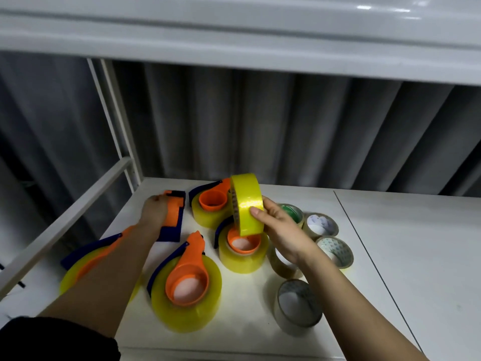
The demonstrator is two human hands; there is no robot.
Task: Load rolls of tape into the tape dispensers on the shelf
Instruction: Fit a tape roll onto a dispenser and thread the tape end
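My right hand [282,227] grips a yellow tape roll [247,204], held upright above the shelf. My left hand [154,211] grips an empty orange and blue tape dispenser [174,217] lying at the back left of the white shelf [390,243]. Several orange and blue dispensers lie around, each with a yellow roll on its hub: one at the front [187,282], one under the held roll [243,250], one at the back [209,207], and one partly hidden under my left forearm [80,264].
Several smaller loose rolls lie to the right: a green-cored one [292,213], two white-cored ones [321,225] [335,251], a clear one [282,267] under my right wrist, and a clear one [298,306] at the front. A white rail [65,217] borders the left. An upper shelf hangs overhead.
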